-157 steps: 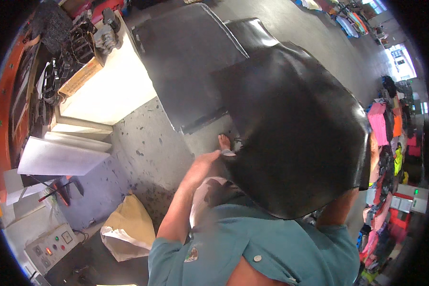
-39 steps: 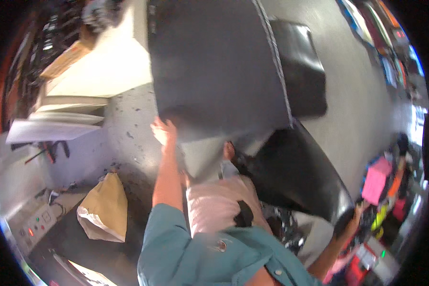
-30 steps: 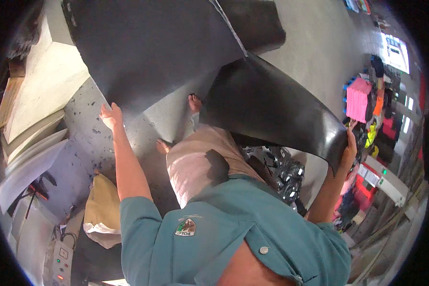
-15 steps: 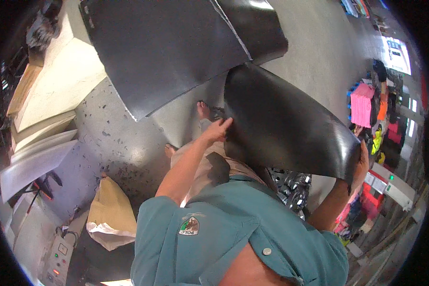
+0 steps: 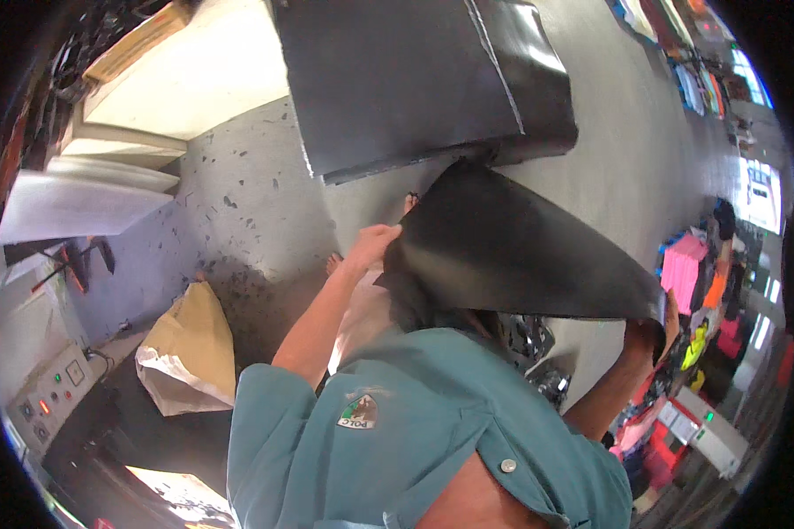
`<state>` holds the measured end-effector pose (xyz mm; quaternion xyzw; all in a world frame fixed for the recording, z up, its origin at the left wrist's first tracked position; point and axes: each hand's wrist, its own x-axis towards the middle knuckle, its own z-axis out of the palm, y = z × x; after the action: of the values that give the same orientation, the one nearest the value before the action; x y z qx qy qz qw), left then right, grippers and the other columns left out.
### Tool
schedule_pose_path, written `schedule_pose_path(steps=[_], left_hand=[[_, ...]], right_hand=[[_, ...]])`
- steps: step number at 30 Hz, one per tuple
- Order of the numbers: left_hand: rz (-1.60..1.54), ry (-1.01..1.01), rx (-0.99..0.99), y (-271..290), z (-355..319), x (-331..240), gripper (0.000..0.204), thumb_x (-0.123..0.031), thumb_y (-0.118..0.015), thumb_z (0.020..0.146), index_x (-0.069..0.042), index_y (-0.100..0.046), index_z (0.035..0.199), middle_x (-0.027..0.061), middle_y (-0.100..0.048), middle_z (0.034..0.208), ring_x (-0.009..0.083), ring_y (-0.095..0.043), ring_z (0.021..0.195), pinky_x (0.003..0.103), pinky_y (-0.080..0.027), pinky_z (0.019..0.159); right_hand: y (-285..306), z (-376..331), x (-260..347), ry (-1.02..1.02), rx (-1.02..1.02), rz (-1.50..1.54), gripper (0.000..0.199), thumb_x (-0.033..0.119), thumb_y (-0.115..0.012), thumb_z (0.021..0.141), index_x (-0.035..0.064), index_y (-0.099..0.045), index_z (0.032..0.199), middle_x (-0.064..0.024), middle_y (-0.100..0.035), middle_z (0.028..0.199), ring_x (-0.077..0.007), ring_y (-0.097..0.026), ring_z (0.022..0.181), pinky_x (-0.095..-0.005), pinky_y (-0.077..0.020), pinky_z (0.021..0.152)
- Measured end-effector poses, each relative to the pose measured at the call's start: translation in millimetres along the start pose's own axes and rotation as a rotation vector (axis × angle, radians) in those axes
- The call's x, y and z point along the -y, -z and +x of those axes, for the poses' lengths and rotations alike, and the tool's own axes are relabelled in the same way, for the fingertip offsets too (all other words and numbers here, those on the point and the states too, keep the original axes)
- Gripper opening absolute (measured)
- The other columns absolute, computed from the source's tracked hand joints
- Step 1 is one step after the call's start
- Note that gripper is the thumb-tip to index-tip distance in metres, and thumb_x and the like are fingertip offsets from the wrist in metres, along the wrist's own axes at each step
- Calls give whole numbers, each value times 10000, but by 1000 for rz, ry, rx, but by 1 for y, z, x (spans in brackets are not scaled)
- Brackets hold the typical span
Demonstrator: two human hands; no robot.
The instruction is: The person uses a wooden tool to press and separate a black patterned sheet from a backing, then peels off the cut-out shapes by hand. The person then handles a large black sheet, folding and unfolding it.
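Note:
A flexible black sheet point(image 5: 520, 251), like rubber or leather, stretches across in front of my body, bowed and tilted. My left hand point(image 5: 375, 245) pinches its left edge between thumb and fingers. At the far right end my right hand point(image 5: 670, 322) grips the sheet, which curls over beside the wrist; some of those fingers are hidden behind it. Just beyond the held piece lies a larger black sheet point(image 5: 397, 84) with pale cut edges, its right part folded or overlapped. The held sheet's upper corner meets or overlaps that sheet's near edge; which one I cannot tell.
Cream boards point(image 5: 194, 79) stand at the left, with a tan sack point(image 5: 190, 348) and a control panel point(image 5: 57, 388) nearer. Dark scraps litter the floor point(image 5: 247, 176). Shiny black material point(image 5: 529, 339) lies under the held sheet. Folded pink cloth point(image 5: 682, 264) is at the right.
The view has turned, shifting the surroundings. My left hand has drawn the sheet's left edge a little leftward, and the sheet looks more steeply tilted and bowed. Both hands keep their grip.

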<state>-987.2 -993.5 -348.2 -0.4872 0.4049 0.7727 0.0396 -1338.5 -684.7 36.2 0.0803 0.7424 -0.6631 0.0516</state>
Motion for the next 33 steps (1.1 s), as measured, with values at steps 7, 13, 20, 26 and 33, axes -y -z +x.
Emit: schedule_pose_path(steps=[7, 13, 20, 26, 33], left_hand=[[494, -211, -844, 134, 102, -5, 483, -409, -623, 977, 24, -721, 1168, 225, -758, 1063, 391, -722, 1045, 473, -548, 927], [428, -212, -825, 159, 155, -45, 494, -416, -659, 949, 26, -706, 1162, 280, -722, 1183, 439, -687, 1152, 494, -530, 1017], [418, -518, -745, 70, 108, -174, 350, -370, -576, 963, -46, -709, 977, 269, -721, 957, 484, -692, 956, 552, -550, 855], [417, -1015, -561, -59, 79, -337, 293, -294, -560, 1002, -50, -688, 900, 231, -729, 875, 456, -709, 879, 566, -566, 821], [558, -1067, -401, -98, 69, -364, 266, -237, -563, 990, -23, -692, 899, 244, -728, 887, 443, -716, 902, 544, -568, 850]], right_hand=[[9, 1, -24, 151, 182, -297, 249, 196, -579, 1051, 12, -682, 1183, -141, -736, 1085, -264, -720, 991, -396, -597, 890], [4, 13, -13, 17, 277, -238, 314, 212, -475, 1097, -22, -679, 1138, -128, -748, 1053, -236, -718, 937, -347, -589, 843], [-49, 31, -4, -164, 333, -60, 387, 325, -542, 1058, -14, -693, 1171, -172, -760, 1131, -316, -737, 1019, -436, -588, 947], [-75, 50, 1, -268, 269, -11, 384, 311, -533, 1071, -33, -701, 1114, -176, -764, 1088, -305, -745, 970, -420, -584, 944], [-82, 54, 3, -183, 263, -85, 355, 242, -507, 1083, -58, -686, 1143, -177, -761, 1087, -280, -743, 972, -403, -581, 948]])
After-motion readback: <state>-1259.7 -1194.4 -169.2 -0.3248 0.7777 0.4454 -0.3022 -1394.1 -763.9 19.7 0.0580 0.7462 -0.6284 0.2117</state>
